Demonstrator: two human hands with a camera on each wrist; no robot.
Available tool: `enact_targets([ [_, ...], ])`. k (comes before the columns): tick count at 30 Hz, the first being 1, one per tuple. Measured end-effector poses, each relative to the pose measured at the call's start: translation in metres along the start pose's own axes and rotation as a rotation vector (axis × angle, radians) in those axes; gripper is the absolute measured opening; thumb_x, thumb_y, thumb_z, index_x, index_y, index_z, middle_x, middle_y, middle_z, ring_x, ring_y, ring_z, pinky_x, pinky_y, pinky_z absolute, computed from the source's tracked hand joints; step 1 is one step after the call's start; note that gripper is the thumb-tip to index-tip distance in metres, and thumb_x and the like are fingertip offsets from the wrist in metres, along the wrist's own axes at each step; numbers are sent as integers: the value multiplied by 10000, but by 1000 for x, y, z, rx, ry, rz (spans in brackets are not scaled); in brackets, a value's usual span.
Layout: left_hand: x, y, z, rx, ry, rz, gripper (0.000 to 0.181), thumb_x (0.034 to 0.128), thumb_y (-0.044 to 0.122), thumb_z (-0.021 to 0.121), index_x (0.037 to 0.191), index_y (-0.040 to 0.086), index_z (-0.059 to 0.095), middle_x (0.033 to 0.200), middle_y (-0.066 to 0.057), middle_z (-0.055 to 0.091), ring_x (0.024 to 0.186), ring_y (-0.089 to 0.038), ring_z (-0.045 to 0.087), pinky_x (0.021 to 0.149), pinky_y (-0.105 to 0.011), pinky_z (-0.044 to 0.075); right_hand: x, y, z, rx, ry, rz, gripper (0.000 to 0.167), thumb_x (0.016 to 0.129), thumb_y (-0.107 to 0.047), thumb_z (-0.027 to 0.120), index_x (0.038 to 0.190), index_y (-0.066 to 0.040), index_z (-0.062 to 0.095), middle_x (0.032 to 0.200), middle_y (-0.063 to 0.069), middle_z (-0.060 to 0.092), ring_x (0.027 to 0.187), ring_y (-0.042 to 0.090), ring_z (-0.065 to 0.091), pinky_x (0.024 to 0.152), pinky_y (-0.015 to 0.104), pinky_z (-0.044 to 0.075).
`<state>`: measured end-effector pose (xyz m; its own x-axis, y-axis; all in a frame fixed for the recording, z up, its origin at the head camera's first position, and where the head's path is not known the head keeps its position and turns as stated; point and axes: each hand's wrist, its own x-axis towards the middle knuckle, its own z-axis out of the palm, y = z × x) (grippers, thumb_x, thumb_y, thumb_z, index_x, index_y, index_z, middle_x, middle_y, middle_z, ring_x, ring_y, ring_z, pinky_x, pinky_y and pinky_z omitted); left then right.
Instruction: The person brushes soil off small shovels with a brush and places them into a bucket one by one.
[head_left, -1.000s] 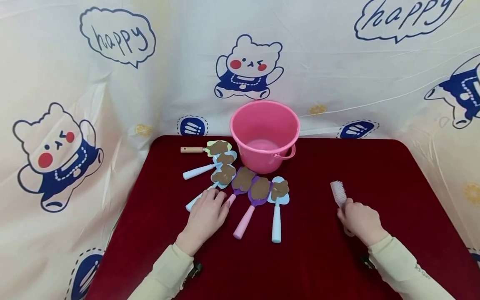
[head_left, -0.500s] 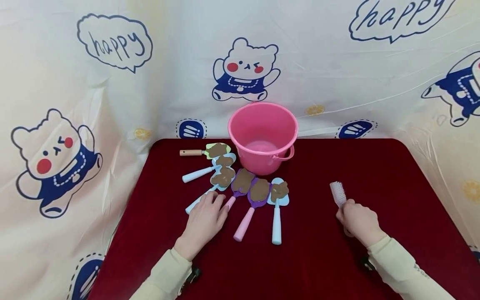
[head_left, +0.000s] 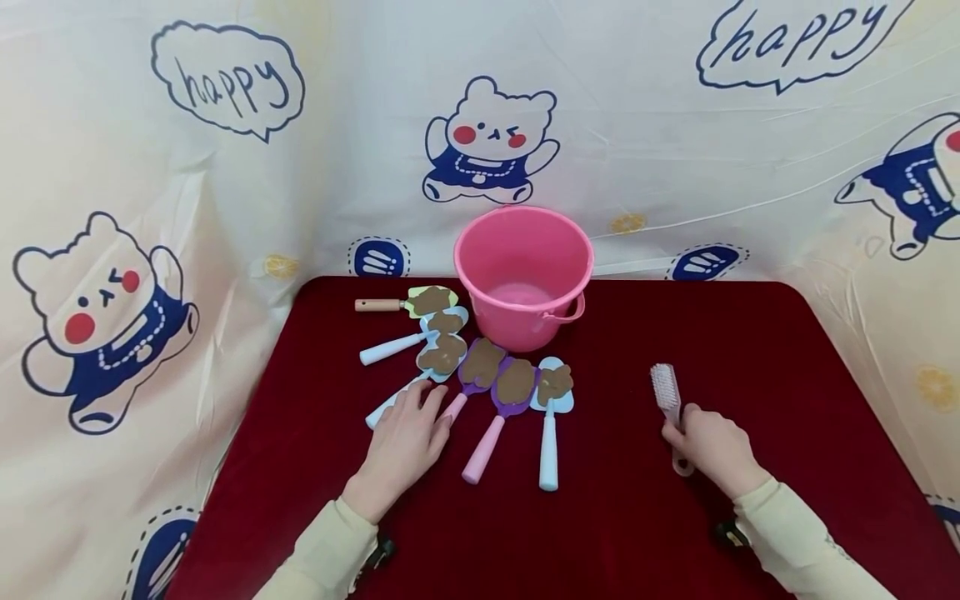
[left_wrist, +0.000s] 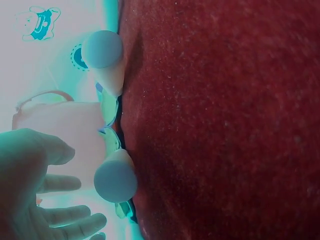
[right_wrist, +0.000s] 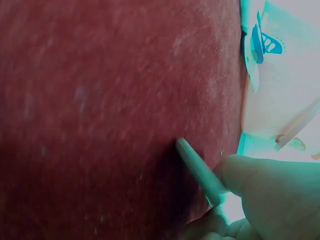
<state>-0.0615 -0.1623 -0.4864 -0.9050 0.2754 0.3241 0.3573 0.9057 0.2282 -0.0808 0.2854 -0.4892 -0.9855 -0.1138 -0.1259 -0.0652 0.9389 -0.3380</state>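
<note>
My left hand (head_left: 405,433) lies over the handles of two small shovels, with fingers and thumb spread and holding nothing in the left wrist view. Under it are a light-blue-handled shovel (head_left: 384,408) and a pink-handled shovel (head_left: 454,407) with a purple blade. Another pink-handled shovel (head_left: 483,450) and a blue one (head_left: 550,450) lie to the right. Every blade bears a brown, clay-like lump. My right hand (head_left: 716,442) grips the handle of a brush (head_left: 664,387) with white bristles; its handle end (right_wrist: 200,172) shows in the right wrist view.
A pink bucket (head_left: 517,325) stands at the back middle, behind the fan of shovels. Further left lie a blue shovel (head_left: 392,348) and a green one with a wooden handle (head_left: 378,305). Dark red cloth (head_left: 615,517) covers the table; a printed curtain (head_left: 637,125) hangs behind.
My right hand has shifted slightly left and turned the brush a little, so more of its handle end shows. My left hand stays nearly in place; the shovels and bucket lie as before.
</note>
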Motion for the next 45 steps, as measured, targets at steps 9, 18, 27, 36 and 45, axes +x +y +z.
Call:
enact_targets([
  [9, 2, 1, 0, 6, -24, 23, 351, 953, 222, 742, 1254, 58, 669, 1258, -192, 615, 1046, -378, 644, 741, -545, 552, 1, 1, 6, 99, -53, -31, 195, 995, -161, 538, 827, -63, 555, 559, -10, 485, 463, 128, 462, 420, 303, 371],
  [18, 5, 7, 4, -27, 64, 101, 233, 942, 195, 751, 1143, 79, 731, 1082, -101, 684, 933, -294, 658, 691, -447, 538, 4, -5, 3, 228, -107, -83, 118, 977, -89, 540, 861, -75, 521, 573, -15, 523, 441, 127, 507, 418, 272, 386],
  [27, 8, 20, 6, -72, 32, 127, 166, 953, 172, 737, 1103, 100, 737, 1062, -70, 700, 937, -261, 668, 720, -423, 569, 11, -20, 2, 391, -102, -49, 155, 962, -69, 544, 871, -101, 422, 587, 14, 526, 452, 175, 518, 423, 306, 438],
  [36, 7, 53, 15, -186, -43, 193, 82, 994, 200, 695, 976, 122, 714, 828, 37, 659, 674, -70, 626, 585, -301, 571, 12, -29, -15, 316, 29, -164, 180, 934, -46, 636, 949, -103, 466, 660, -44, 523, 531, 68, 431, 485, 247, 380],
  [45, 15, 83, 24, -292, -216, 134, 161, 1020, 262, 659, 938, 125, 673, 653, 118, 548, 516, 1, 455, 441, -195, 362, 10, -41, -29, 297, 4, -204, 270, 953, -76, 684, 1184, 6, 572, 772, -29, 657, 583, 63, 508, 528, 245, 447],
])
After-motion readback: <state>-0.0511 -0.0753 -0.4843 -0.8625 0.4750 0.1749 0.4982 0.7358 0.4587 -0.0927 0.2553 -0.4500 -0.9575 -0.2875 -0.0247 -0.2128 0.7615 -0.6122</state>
